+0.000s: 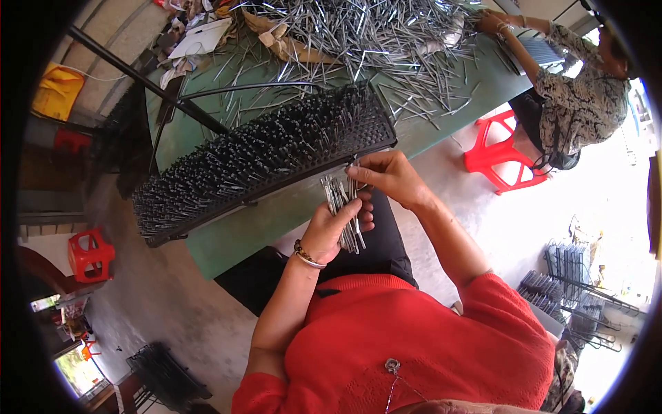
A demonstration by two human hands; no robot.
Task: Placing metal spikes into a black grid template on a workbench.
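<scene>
My left hand (325, 233) is closed around a bundle of thin metal rods (336, 195), held upright above my lap. Just above it, the thumb and forefinger of my right hand (392, 181) pinch the top of one thin rod beside the bundle. Its lower part is partly hidden by my fingers. Right in front of both hands lies a long black perforated rack (378, 131), tilted across the table's near edge. Upright dark rods (241, 162) fill most of its holes; some holes at its right end show bare.
A big heap of loose metal rods (372, 34) covers the back of the green table (214, 245). A black bar (148, 79) slants in from the upper left. At right a co-worker (583, 96) handles rods by a red stool (493, 155). Racks (569, 276) stand lower right.
</scene>
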